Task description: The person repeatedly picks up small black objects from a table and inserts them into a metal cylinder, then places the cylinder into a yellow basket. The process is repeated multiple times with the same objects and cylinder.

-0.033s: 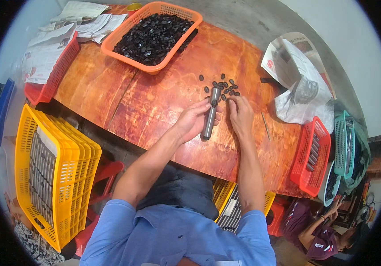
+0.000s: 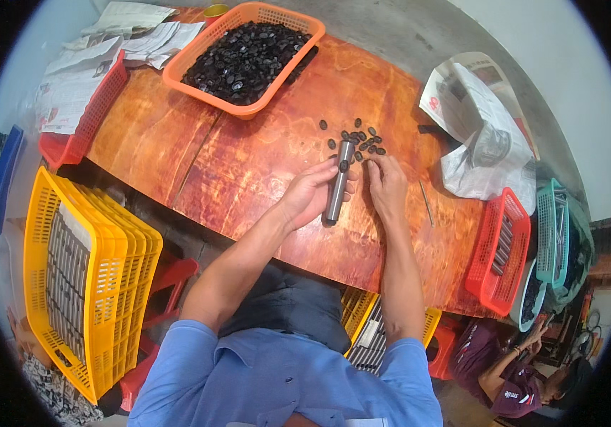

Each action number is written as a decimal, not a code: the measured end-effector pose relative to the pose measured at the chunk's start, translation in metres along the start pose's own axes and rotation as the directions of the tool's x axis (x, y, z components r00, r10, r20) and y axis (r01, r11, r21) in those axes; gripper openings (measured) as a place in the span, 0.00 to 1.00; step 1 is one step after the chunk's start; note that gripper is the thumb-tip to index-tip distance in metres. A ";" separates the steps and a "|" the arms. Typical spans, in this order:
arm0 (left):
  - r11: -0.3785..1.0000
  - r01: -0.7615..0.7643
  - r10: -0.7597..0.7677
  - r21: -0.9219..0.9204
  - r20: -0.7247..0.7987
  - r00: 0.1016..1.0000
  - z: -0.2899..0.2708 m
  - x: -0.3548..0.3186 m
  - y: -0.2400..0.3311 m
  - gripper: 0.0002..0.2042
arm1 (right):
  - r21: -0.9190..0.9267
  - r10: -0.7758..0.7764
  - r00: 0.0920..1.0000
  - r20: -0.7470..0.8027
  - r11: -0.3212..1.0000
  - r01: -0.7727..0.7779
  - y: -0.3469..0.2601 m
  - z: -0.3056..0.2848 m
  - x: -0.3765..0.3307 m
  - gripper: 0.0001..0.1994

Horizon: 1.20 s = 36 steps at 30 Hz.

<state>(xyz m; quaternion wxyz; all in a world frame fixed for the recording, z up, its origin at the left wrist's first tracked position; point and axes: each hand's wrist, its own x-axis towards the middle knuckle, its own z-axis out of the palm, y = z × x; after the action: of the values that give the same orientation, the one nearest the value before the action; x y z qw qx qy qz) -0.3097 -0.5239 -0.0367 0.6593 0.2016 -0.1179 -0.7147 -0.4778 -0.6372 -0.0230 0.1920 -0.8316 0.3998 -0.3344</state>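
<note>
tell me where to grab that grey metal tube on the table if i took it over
Grip the grey tube around its bare lower half, coming from its right. The left hand wraps it from the left, and small black pieces crowd its top end by the right hand.

Small workshop: parts crates (image 2: pixel 85 277), wooden bench (image 2: pixel 262 164), concrete floor.

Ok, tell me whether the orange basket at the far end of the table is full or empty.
Full, or close to it: the orange basket holds a heap of small black parts covering its floor and reaching near the rim.
</note>
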 end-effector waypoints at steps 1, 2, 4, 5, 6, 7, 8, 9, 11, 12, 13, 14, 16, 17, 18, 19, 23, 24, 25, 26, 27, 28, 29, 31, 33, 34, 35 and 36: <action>1.000 -0.002 0.002 0.000 -0.002 1.000 0.001 0.000 0.000 0.19 | 0.010 0.024 1.000 0.017 1.000 -0.025 0.000 -0.001 0.000 0.07; 1.000 -0.003 0.003 0.001 -0.003 1.000 0.002 -0.001 0.001 0.19 | -0.027 0.027 1.000 0.014 0.999 -0.027 0.001 0.000 0.000 0.07; 1.000 -0.001 0.001 0.005 -0.005 1.000 0.002 -0.001 0.000 0.19 | -0.102 0.035 0.999 0.002 0.994 -0.034 0.001 0.000 0.000 0.08; 1.000 0.000 0.000 0.008 -0.006 1.000 0.002 0.000 0.000 0.19 | -0.112 0.053 0.999 0.009 0.992 -0.052 0.000 -0.001 0.001 0.08; 1.000 0.003 -0.003 0.012 -0.007 1.000 0.002 0.000 0.000 0.19 | -0.121 0.073 0.997 0.015 0.990 -0.071 -0.005 -0.002 0.002 0.08; 1.000 0.000 0.000 0.015 -0.005 1.000 0.001 0.000 0.000 0.19 | -0.131 0.093 0.995 0.020 0.987 -0.089 -0.007 -0.003 0.003 0.09; 1.000 -0.003 0.003 0.018 -0.003 1.000 0.001 0.000 0.001 0.19 | -0.109 0.102 0.995 0.002 0.989 -0.101 -0.004 -0.001 0.003 0.09; 1.000 -0.005 0.005 0.020 0.000 1.000 0.001 0.000 0.001 0.19 | -0.088 0.111 0.994 -0.016 0.990 -0.112 -0.002 0.001 0.003 0.09; 0.999 -0.003 0.003 0.035 -0.005 1.000 0.003 0.000 0.001 0.19 | -0.055 0.122 0.992 -0.031 0.991 -0.123 0.001 0.002 0.002 0.10; 0.999 -0.003 0.004 0.041 -0.012 1.000 0.002 0.000 0.000 0.19 | -0.041 0.124 0.992 -0.026 0.991 -0.125 -0.001 0.002 0.001 0.10; 0.999 -0.005 0.005 0.044 -0.003 1.000 0.001 0.000 0.000 0.19 | -0.026 0.125 0.992 -0.020 0.992 -0.126 -0.003 0.002 0.000 0.10; 0.999 -0.007 0.007 0.047 0.006 1.000 -0.001 0.000 0.000 0.19 | -0.040 0.118 0.993 -0.012 0.992 -0.118 -0.004 0.002 0.000 0.10; 0.999 -0.001 0.001 0.037 0.008 1.000 -0.001 -0.002 -0.001 0.18 | -0.073 0.119 0.993 0.010 0.990 -0.118 -0.004 0.004 -0.003 0.10; 1.000 0.000 0.000 0.028 0.005 1.000 -0.001 -0.001 -0.001 0.18 | -0.081 0.117 0.993 0.010 0.990 -0.116 -0.001 0.004 -0.003 0.10; 1.000 -0.001 0.001 0.021 0.001 1.000 0.000 0.000 0.000 0.18 | -0.088 0.115 0.993 0.009 0.990 -0.113 0.002 0.004 0.000 0.10; 1.000 0.004 -0.003 0.014 -0.007 1.000 0.001 -0.002 0.000 0.18 | -0.095 0.112 0.994 0.008 0.989 -0.111 0.003 0.004 0.000 0.10; 1.000 0.002 -0.002 -0.022 -0.016 1.000 -0.003 -0.002 -0.001 0.16 | -0.069 0.203 0.979 0.019 0.977 -0.202 -0.014 0.002 -0.003 0.09; 1.000 0.002 -0.003 -0.030 -0.017 1.000 -0.003 -0.001 0.000 0.16 | -0.073 0.190 0.981 0.033 0.980 -0.188 -0.013 0.002 -0.002 0.09; 0.999 0.002 -0.003 -0.039 -0.017 1.000 -0.002 -0.001 0.000 0.16 | -0.077 0.177 0.983 0.046 0.982 -0.173 -0.010 0.002 -0.002 0.10; 0.999 0.010 -0.011 -0.040 -0.026 1.000 -0.001 -0.001 0.000 0.16 | -0.081 0.164 0.985 0.060 0.984 -0.159 -0.008 0.003 -0.002 0.10; 0.999 0.014 -0.015 -0.039 -0.035 0.999 0.001 -0.002 0.001 0.16 | -0.067 0.163 0.985 0.063 0.985 -0.159 -0.005 0.003 -0.002 0.10; 0.999 0.018 -0.019 -0.038 -0.044 0.999 0.003 -0.002 0.002 0.16 | -0.053 0.162 0.984 0.066 0.986 -0.159 -0.002 0.003 -0.002 0.10; 0.999 0.018 -0.020 -0.039 -0.044 0.999 0.003 -0.002 0.001 0.16 | -0.039 0.162 0.984 0.070 0.986 -0.159 -0.001 0.002 -0.002 0.11; 0.999 0.015 -0.016 -0.039 -0.050 0.999 0.002 -0.002 0.000 0.16 | -0.103 0.176 0.979 0.107 0.981 -0.165 -0.010 -0.005 -0.001 0.11; 1.000 0.013 -0.014 -0.013 -0.048 0.999 0.001 -0.002 0.001 0.16 | -0.092 0.152 0.982 0.110 0.986 -0.142 -0.014 -0.008 -0.001 0.11; 1.000 0.014 -0.014 0.000 -0.045 0.999 0.002 -0.002 0.001 0.16 | -0.048 0.120 0.988 0.094 0.992 -0.116 -0.013 -0.008 -0.002 0.11; 1.000 0.011 -0.011 -0.010 -0.031 0.999 0.002 -0.002 0.001 0.16 | -0.004 0.089 0.993 0.076 0.996 -0.089 -0.012 -0.007 -0.002 0.11; 1.000 0.007 -0.007 -0.020 -0.020 1.000 0.002 -0.002 0.000 0.16 | 0.017 0.046 0.994 0.095 0.999 -0.048 -0.010 -0.007 -0.003 0.11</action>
<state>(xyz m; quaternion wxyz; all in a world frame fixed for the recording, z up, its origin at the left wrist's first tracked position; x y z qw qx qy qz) -0.3101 -0.5225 -0.0345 0.6599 0.2026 -0.1036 -0.7160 -0.4784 -0.6294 -0.0136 0.2265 -0.8350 0.4064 -0.2938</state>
